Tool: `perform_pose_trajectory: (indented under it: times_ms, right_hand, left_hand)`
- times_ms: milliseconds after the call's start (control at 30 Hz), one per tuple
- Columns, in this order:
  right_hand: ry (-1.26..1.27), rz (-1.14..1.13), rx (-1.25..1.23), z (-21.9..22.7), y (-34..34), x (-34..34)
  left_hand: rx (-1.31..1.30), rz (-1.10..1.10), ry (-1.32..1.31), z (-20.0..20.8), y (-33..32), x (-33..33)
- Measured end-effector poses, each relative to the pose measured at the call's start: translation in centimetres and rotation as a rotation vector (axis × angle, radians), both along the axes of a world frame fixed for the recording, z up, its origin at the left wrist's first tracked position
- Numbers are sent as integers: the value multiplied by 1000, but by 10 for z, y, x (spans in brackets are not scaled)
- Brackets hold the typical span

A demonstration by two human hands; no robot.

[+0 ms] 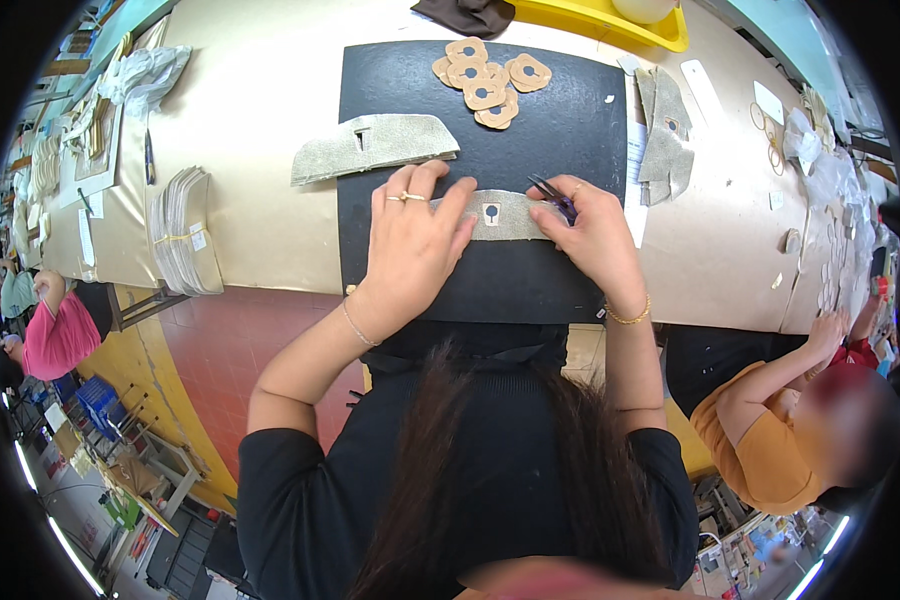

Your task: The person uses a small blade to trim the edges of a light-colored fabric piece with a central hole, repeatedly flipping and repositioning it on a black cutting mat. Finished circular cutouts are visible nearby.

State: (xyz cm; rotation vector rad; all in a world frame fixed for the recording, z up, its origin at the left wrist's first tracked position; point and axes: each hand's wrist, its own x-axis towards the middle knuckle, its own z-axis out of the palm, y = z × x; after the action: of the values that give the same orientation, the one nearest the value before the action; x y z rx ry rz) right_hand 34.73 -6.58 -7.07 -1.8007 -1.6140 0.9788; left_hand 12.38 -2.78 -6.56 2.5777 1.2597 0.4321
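Note:
On the black mat (400, 270) in front of me lies a curved grey fabric piece (515, 228). A small light patch with a dark keyhole-shaped opening (492, 215) sits at its middle. My left hand (410, 235) holds the piece's left end between thumb and fingers, hiding that end. At the right end, my right hand (592, 230) rests its thumb and fingertips on the fabric. Tucked in that hand are small thread snips (562, 203) with purple handles and two dark points directed up-left. A stack of similar grey pieces (390, 142) lies just beyond my left hand.
Tan keyhole patches (484, 94) are heaped on the mat's far part. More grey pieces (667, 135) lie to the right. A banded bundle (182, 235) sits at left. A yellow tray (595, 22) stands at the back. A co-worker in orange (755, 430) sits at right.

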Motion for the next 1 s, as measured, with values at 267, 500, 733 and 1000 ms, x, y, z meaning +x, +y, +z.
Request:
perform_pose_trajectory:
  times_ms: [267, 500, 733, 1000]
  right_hand:
    - [-35, -19, -45, 7, 2, -3]
    - [-15, -24, -85, 5, 2, -1]
    - [-102, -19, -9, 9, 1, -5]
    - [243, -248, 152, 6, -22, 14]
  left_hand:
    - [74, -519, -16, -22, 11, -21]
    - [75, -568, 187, -4, 7, -19]
    - [123, -558, 156, -11, 6, -18]
    - [157, -149, -276, -16, 33, -48]
